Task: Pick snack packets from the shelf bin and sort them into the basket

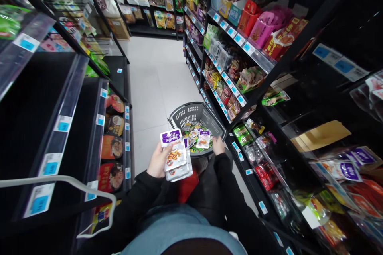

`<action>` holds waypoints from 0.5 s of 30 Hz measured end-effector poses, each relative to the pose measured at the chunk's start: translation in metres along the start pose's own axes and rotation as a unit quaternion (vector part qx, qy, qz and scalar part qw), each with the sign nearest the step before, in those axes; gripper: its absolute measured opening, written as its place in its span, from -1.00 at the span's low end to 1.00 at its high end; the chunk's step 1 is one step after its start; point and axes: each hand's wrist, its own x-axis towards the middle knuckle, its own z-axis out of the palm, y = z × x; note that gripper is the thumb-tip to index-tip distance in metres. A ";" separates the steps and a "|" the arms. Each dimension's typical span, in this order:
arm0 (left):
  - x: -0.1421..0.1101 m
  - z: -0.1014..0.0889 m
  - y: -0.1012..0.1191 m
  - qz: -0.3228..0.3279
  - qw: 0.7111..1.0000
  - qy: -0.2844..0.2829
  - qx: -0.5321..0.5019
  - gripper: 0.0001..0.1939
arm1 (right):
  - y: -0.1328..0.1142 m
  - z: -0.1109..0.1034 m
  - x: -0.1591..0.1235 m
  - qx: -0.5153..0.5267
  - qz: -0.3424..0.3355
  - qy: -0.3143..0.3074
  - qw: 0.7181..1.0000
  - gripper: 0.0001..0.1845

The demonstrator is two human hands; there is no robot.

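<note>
White-and-purple packets [174, 155] sit in your left hand [157, 160], overlapping, the front one with its printed face up. Your thumb lies over the front packet's left edge; the fingers behind are hidden. Your right hand [218, 146] is curled at the right side of the grey basket [187, 112]; you cannot tell from this view whether it grips the rim or something inside.

Held packets: just left of the basket's near edge, above a patch of red fabric [188, 189]. Basket: perforated plastic, ahead of your dark-clothed legs. Inside, small mixed sachets [196, 150] with much green, and a loose white-and-purple pouch [204, 140] lying on top, near your right hand.

Pale floor tiles [149, 75] run beyond, toward the far end of the aisle. Far shelving carries hanging bags [164, 20], some of them yellow.

Left side: dark shelves with blue-and-white price labels [63, 123]; round-printed packages [113, 125] line the low shelf. A pale curved bar [68, 181] crosses the near left.

Right side: pink bags [263, 28] and red ones on an upper shelf, green packs [243, 134] low down near the basket, a tan cardboard sheet [321, 135] nearer you.
</note>
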 end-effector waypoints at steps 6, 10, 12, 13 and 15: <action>-0.005 -0.004 -0.001 0.005 0.998 -0.052 0.028 -0.37 | -0.001 -0.002 -0.029 0.041 0.028 -0.139 0.989 -0.82; -0.005 -0.002 -0.017 0.008 0.986 -0.131 0.100 -0.42 | -0.018 0.000 -0.085 0.200 -0.034 -0.261 0.944 -0.61; -0.008 0.003 -0.024 0.011 0.978 -0.160 0.135 -0.43 | -0.030 -0.001 -0.103 0.212 -0.083 -0.248 0.942 -0.62; -0.009 0.006 -0.027 0.013 0.975 -0.169 0.145 -0.44 | -0.036 -0.002 -0.109 0.206 -0.094 -0.233 0.946 -0.64; -0.012 0.012 -0.031 0.015 0.972 -0.179 0.149 -0.44 | -0.043 -0.006 -0.116 0.181 -0.093 -0.199 0.959 -0.68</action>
